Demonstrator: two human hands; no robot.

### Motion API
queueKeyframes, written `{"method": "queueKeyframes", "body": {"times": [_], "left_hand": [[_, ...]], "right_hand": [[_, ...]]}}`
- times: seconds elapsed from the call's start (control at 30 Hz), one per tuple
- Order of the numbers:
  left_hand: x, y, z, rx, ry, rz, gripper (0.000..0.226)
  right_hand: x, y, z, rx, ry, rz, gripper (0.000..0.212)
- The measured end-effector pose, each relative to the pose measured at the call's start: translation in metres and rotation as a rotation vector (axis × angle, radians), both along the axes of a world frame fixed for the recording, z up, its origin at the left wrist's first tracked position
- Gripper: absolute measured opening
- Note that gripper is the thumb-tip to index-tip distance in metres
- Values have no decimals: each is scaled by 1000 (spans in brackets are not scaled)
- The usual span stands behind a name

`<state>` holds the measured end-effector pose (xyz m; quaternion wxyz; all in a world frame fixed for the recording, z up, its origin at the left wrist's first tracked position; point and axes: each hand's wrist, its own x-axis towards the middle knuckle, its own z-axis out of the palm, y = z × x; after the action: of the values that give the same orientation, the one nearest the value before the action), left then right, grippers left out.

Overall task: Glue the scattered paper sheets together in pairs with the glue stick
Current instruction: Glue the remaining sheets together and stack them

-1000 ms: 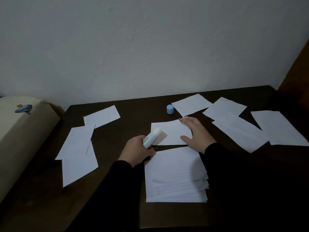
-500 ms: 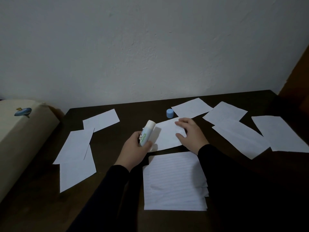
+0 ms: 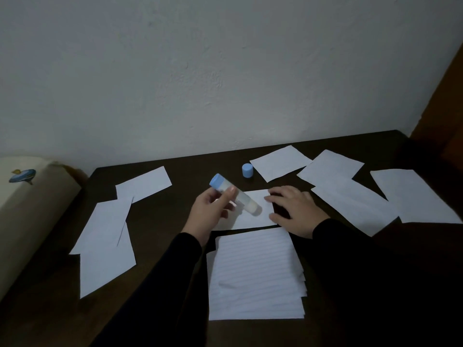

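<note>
- Gripping the uncapped white glue stick (image 3: 235, 197), left hand (image 3: 210, 211) angles its tip onto the small white paper sheet (image 3: 253, 216).
- Right hand (image 3: 295, 209), fingers flat, pins the sheet against sliding.

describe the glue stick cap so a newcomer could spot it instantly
Look along the far edge of the dark table, near the wall. The cap stands alone beside a white sheet: the only small blue cylinder sitting on the wood.

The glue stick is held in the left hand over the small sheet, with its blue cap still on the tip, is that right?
Not quite: the head view shows the blue cap standing on the table, off the glue stick. The left hand does hold it over the small sheet.
</note>
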<state>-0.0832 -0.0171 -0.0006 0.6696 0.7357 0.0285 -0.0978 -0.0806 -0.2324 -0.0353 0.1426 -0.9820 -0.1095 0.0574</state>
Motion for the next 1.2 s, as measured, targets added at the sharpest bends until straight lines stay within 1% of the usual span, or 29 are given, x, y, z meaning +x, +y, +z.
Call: {"method": "queueKeyframes", "body": {"times": [0.07, 0.13, 0.2, 0.23, 0.3, 0.33, 0.37, 0.43, 0.67, 0.83, 0.97, 1.1, 1.2], "left_hand": [[2, -7, -4, -62, 54, -4, 31], [4, -12, -6, -98, 81, -15, 27], [4, -17, -8, -56, 52, -49, 25], [3, -19, -8, 45, -19, -82, 25], [0, -26, -9, 325, -256, -168, 23], [-2, -30, -9, 403, -366, -205, 22], [-5, -34, -8, 432, -436, -234, 21], [-8, -40, -8, 449, -496, -263, 22], [-12, -45, -15, 481, -498, -286, 22], [-13, -47, -16, 507, -452, -335, 26], [-13, -47, -13, 514, -470, -352, 25], [-13, -39, -10, 517, -484, -343, 24], [-15, -29, -9, 549, -456, -312, 27]], "right_hand": [[0, 1, -5, -27, 64, 37, 53], [0, 1, -8, -12, 75, 49, 53], [-1, -2, -10, 5, 60, 62, 53], [-1, -4, -11, 11, 54, 70, 53], [-2, -5, -14, 34, 36, 77, 51], [-2, -6, -15, 55, 26, 77, 50], [-2, -6, -16, 75, 15, 74, 49], [-4, -6, -17, 107, -3, 64, 49], [-5, -8, -22, 188, -66, 54, 48], [-7, -7, -22, 179, -100, 43, 44], [-6, -3, -19, 173, -99, 27, 40], [-6, 0, -15, 153, -76, 9, 40], [-5, 0, -14, 132, -72, 1, 44]]}}
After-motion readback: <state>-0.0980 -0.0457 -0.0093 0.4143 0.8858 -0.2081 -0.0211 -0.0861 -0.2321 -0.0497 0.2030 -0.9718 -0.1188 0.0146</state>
